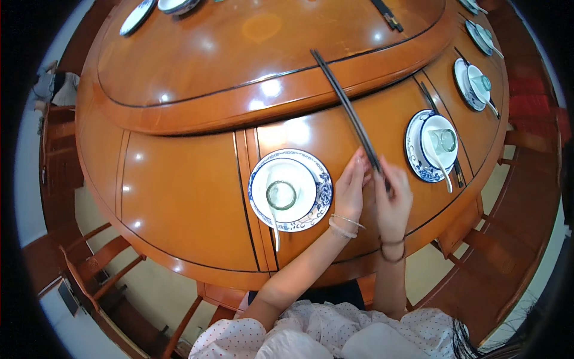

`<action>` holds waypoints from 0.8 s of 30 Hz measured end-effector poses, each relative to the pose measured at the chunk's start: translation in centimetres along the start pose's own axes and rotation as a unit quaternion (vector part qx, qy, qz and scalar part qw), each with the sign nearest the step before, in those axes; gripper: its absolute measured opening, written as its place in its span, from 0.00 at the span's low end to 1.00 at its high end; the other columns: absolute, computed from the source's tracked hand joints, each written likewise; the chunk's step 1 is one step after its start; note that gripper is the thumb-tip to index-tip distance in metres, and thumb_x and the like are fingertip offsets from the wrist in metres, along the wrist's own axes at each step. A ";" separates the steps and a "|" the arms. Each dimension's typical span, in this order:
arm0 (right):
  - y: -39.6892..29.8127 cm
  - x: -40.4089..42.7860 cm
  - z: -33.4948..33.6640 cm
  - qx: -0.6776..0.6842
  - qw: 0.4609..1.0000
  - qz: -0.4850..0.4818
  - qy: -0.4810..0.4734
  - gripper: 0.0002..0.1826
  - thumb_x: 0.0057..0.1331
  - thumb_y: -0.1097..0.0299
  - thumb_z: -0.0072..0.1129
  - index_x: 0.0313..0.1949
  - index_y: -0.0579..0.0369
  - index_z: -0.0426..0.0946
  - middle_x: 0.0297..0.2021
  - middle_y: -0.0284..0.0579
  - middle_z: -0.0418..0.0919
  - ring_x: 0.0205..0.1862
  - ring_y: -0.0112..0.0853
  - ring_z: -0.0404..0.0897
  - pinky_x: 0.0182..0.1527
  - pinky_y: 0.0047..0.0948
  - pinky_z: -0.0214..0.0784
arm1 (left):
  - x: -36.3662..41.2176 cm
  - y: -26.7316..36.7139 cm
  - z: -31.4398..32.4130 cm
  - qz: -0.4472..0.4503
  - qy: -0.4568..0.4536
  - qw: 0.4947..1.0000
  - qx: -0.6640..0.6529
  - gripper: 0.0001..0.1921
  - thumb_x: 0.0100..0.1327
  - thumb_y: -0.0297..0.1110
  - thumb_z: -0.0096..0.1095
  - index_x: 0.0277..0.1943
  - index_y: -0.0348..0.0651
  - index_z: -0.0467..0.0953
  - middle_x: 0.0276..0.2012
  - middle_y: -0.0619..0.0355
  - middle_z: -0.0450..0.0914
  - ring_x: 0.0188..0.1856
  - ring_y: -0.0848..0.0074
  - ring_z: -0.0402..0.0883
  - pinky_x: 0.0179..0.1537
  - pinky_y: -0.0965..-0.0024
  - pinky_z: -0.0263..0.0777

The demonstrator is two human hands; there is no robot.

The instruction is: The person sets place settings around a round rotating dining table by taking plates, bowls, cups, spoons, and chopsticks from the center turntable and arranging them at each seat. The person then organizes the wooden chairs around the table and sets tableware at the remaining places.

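Note:
Before my chest, above the table edge, I hold a pair of dark chopsticks [343,96] in both hands. They slant up and left, their far tips in front of the raised round centre. My right hand [393,197] grips the near ends and looks slightly blurred. Close beside it, the fingers of my left hand [350,186] are closed around the sticks a little higher up. To the left of my left hand sits a blue-and-white plate [323,190] with a white bowl [300,172] on it. Inside the bowl are a small clear glass [281,195] and a white spoon [275,229].
Another setting stands to my right: a patterned plate [415,152], a bowl, a glass [446,140] and a spoon [441,170]. More settings follow along the rim. On the raised centre [188,72] lie dark chopsticks [386,15] and dishes [138,17]. A wooden chair [101,260] stands lower left.

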State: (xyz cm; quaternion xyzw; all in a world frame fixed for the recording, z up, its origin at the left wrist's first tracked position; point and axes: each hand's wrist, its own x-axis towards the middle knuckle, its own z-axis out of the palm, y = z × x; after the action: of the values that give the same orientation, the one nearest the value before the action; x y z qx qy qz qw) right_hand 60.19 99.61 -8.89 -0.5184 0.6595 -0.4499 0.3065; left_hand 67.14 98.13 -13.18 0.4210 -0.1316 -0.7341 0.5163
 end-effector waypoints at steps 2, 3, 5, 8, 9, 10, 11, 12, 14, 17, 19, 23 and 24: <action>-0.1 -4.1 -0.8 -0.099 0.995 0.011 -0.009 0.18 0.56 0.82 0.50 0.47 0.60 0.70 0.36 0.44 0.69 0.33 0.26 0.72 0.28 0.17 0.65 | -2.2 0.1 -0.6 -0.021 -0.010 1.000 0.019 0.21 0.66 0.39 0.39 0.55 0.31 0.60 0.47 0.52 0.72 0.46 0.77 0.71 0.45 0.77 0.66; -0.1 -5.9 -0.5 -0.094 0.995 0.006 -0.011 0.18 0.55 0.82 0.50 0.48 0.59 0.70 0.35 0.45 0.69 0.33 0.27 0.72 0.30 0.18 0.65 | -3.5 0.4 -1.4 -0.039 -0.018 0.998 0.048 0.20 0.66 0.37 0.40 0.53 0.29 0.62 0.45 0.52 0.74 0.45 0.79 0.71 0.44 0.78 0.66; 0.0 -9.1 -0.1 -0.091 0.996 0.004 -0.016 0.19 0.55 0.82 0.51 0.48 0.59 0.70 0.35 0.45 0.69 0.33 0.28 0.72 0.31 0.20 0.65 | -6.1 0.5 -2.6 -0.073 0.012 0.997 0.020 0.18 0.65 0.35 0.43 0.50 0.29 0.66 0.41 0.52 0.76 0.41 0.80 0.73 0.42 0.79 0.67; 0.2 -12.3 0.1 -0.029 0.995 0.068 -0.063 0.20 0.54 0.82 0.52 0.48 0.60 0.69 0.37 0.45 0.69 0.35 0.30 0.72 0.34 0.22 0.66 | -9.1 0.5 -4.0 -0.084 0.072 0.992 0.068 0.17 0.64 0.34 0.45 0.47 0.27 0.68 0.36 0.52 0.78 0.37 0.82 0.74 0.39 0.81 0.68; 0.0 -13.0 0.3 -0.009 0.994 0.075 -0.076 0.19 0.54 0.82 0.52 0.48 0.61 0.69 0.37 0.45 0.69 0.35 0.30 0.72 0.35 0.21 0.66 | -9.9 0.6 -4.3 -0.081 0.093 0.989 0.080 0.16 0.64 0.34 0.45 0.47 0.28 0.69 0.35 0.52 0.78 0.35 0.82 0.74 0.38 0.81 0.68; 0.0 -13.8 0.4 0.030 0.988 0.121 -0.086 0.18 0.54 0.82 0.52 0.47 0.62 0.70 0.38 0.45 0.69 0.35 0.29 0.72 0.35 0.20 0.67 | -10.4 0.2 -5.1 -0.079 0.105 0.988 0.083 0.16 0.64 0.34 0.45 0.46 0.28 0.69 0.35 0.52 0.78 0.35 0.81 0.74 0.37 0.82 0.68; 0.2 -14.3 0.6 0.035 0.987 0.123 -0.101 0.17 0.55 0.82 0.53 0.46 0.62 0.70 0.38 0.44 0.69 0.34 0.27 0.72 0.32 0.19 0.68 | -10.9 -0.2 -5.7 -0.081 0.104 0.988 0.084 0.16 0.64 0.34 0.45 0.46 0.28 0.69 0.35 0.52 0.78 0.35 0.81 0.74 0.37 0.82 0.68; 0.7 -14.9 1.0 0.063 0.982 0.143 -0.103 0.17 0.55 0.81 0.53 0.46 0.62 0.69 0.38 0.44 0.69 0.33 0.26 0.72 0.31 0.18 0.69 | -11.2 -0.4 -6.2 -0.093 0.125 0.986 0.068 0.15 0.64 0.34 0.44 0.46 0.29 0.70 0.34 0.52 0.78 0.34 0.81 0.75 0.36 0.81 0.69; 1.0 -15.5 1.5 0.090 0.977 0.163 -0.102 0.17 0.55 0.81 0.52 0.46 0.61 0.69 0.38 0.44 0.68 0.32 0.25 0.72 0.29 0.17 0.69 | -11.8 -0.7 -7.2 -0.116 0.151 0.980 0.051 0.15 0.64 0.34 0.44 0.45 0.30 0.71 0.35 0.52 0.78 0.35 0.79 0.75 0.36 0.79 0.71; 1.3 -15.2 1.7 0.152 0.954 0.225 -0.129 0.17 0.56 0.80 0.52 0.46 0.60 0.69 0.35 0.43 0.69 0.31 0.23 0.72 0.27 0.16 0.68 | -11.7 -1.0 -7.6 -0.084 0.151 0.984 0.054 0.15 0.65 0.35 0.44 0.45 0.30 0.71 0.37 0.51 0.77 0.37 0.77 0.75 0.39 0.78 0.70; 2.3 -14.9 1.9 0.144 0.957 0.207 -0.140 0.15 0.56 0.79 0.51 0.45 0.60 0.70 0.33 0.41 0.69 0.29 0.22 0.72 0.26 0.15 0.67 | -11.6 -1.0 -7.8 -0.088 0.152 0.983 0.047 0.16 0.65 0.36 0.44 0.45 0.29 0.71 0.38 0.51 0.77 0.39 0.76 0.75 0.41 0.77 0.69; 2.1 -13.6 1.9 0.086 0.968 0.149 -0.183 0.13 0.57 0.81 0.49 0.43 0.63 0.69 0.32 0.40 0.70 0.32 0.21 0.71 0.33 0.15 0.66 | -11.2 -1.4 -8.7 -0.049 0.139 0.983 0.111 0.16 0.65 0.36 0.43 0.42 0.29 0.72 0.36 0.52 0.77 0.38 0.76 0.75 0.40 0.77 0.70; 2.3 -13.2 1.9 0.087 0.968 0.147 -0.183 0.13 0.57 0.81 0.49 0.43 0.63 0.69 0.32 0.40 0.70 0.32 0.21 0.71 0.33 0.15 0.66 | -11.0 -1.3 -8.7 -0.042 0.139 0.984 0.106 0.16 0.65 0.36 0.43 0.41 0.29 0.72 0.35 0.53 0.77 0.37 0.77 0.75 0.39 0.77 0.70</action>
State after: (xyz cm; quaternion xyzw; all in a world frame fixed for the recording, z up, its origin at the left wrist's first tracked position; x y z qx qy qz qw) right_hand 64.53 111.91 -12.57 -0.4608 0.6194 -0.3532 0.5284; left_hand 74.12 110.38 -14.03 0.5764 -0.1183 -0.6716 0.4503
